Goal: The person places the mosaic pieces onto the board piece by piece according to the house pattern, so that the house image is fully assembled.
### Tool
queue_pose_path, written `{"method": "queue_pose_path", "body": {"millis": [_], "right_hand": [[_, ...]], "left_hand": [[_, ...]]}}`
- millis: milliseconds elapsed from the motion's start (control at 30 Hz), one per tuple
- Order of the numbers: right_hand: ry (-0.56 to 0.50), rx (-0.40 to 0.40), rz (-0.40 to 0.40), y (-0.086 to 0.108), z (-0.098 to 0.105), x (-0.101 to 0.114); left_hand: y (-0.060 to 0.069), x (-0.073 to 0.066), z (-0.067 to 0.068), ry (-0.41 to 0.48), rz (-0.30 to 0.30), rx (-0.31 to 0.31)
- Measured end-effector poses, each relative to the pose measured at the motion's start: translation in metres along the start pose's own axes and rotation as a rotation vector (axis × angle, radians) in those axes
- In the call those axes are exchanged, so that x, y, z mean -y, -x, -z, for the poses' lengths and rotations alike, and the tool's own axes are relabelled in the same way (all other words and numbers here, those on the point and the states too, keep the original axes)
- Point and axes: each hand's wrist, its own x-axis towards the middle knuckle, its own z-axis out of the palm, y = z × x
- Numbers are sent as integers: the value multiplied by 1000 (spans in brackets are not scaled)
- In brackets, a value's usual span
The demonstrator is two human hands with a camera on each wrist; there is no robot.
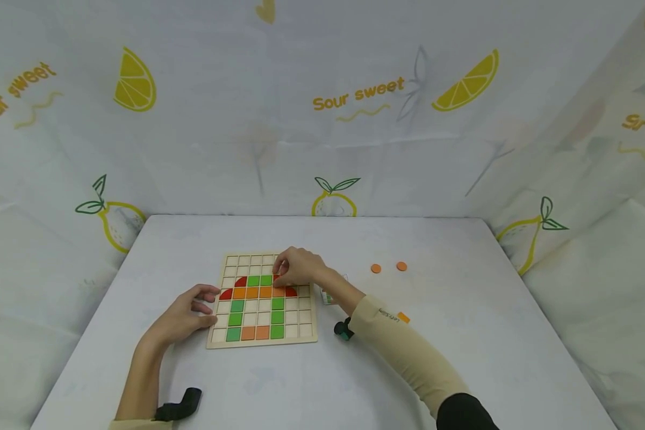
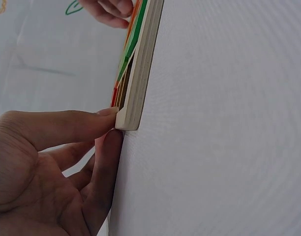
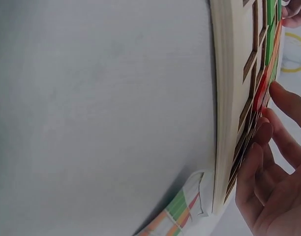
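Note:
A wooden grid board (image 1: pixel 262 345) lies on the table, set with green, orange and red flat tiles. My left hand (image 1: pixel 185 313) rests at its left edge, thumb and fingers spread along the rim; in the left wrist view the thumb (image 2: pixel 72 127) touches the board's corner. My right hand (image 1: pixel 301 266) is over the board's upper right part, thumb and forefinger pinching a red tile (image 1: pixel 276 278) largely hidden by the fingertips. Just below it, a red rounded tile (image 1: pixel 291 292) ends the orange row. In the right wrist view, the fingers curl close to the board's surface.
Two round orange pieces (image 1: pixel 375 269) lie to the right of the board. An orange tile (image 1: pixel 404 318) shows beside the right sleeve. A printed pattern card (image 3: pixel 177 211) lies by the board's right edge, partly under the right forearm. A patterned cloth hangs behind the table.

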Motion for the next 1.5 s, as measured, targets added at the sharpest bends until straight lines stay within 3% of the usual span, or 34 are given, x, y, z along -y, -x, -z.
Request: {"method": "queue_pose_path", "body": {"millis": [400,600,733,1067,1500], "right_hand": [[-62,20,17,3,8,-6],[-157,-4,104,6,32,-25],[-201,-25,110,14,53,-43],[-246,-62,-18,54,92,-80],[-193,-31,-104,126,110,-124]], "left_hand": [[2,-1,0,0,0,-2],[-1,0,0,-7,-12,-3],[-1,0,1,-4,-19,-2],[2,0,2,1,-12,-2],[2,1,1,24,-22,11]]}}
